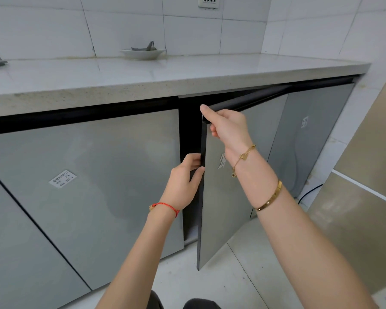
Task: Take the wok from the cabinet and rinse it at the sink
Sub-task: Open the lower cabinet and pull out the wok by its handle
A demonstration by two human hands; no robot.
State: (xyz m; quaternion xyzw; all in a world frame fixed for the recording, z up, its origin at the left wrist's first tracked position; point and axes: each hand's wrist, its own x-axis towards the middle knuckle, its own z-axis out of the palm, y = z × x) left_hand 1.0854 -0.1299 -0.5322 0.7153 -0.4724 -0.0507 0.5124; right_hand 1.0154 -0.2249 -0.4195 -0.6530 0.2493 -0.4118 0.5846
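While the cabinet door point(223, 186) stands only partly swung out, the task sits at its very beginning: the right hand point(228, 128) has its grip closed on the door's top corner, thumb laid along the upper edge and fingers curled below it, and the left hand point(184, 181) has its grip closed on the door's free vertical edge, lower down, thumb on the front face and fingers wrapped behind. Just to the left of both grips is the dark gap point(189, 134) into the cabinet, and nothing inside it can be made out, so the wok is not in view; by my judgement it is still in there, hidden by shadow. Above the right grip runs the pale surface point(143, 74), with a white dish point(142, 53) well back by the tiled wall. No sink shows anywhere. Everything therefore remains: finishing the opening, finding and lifting out the wok, carrying it to the sink, rinsing it
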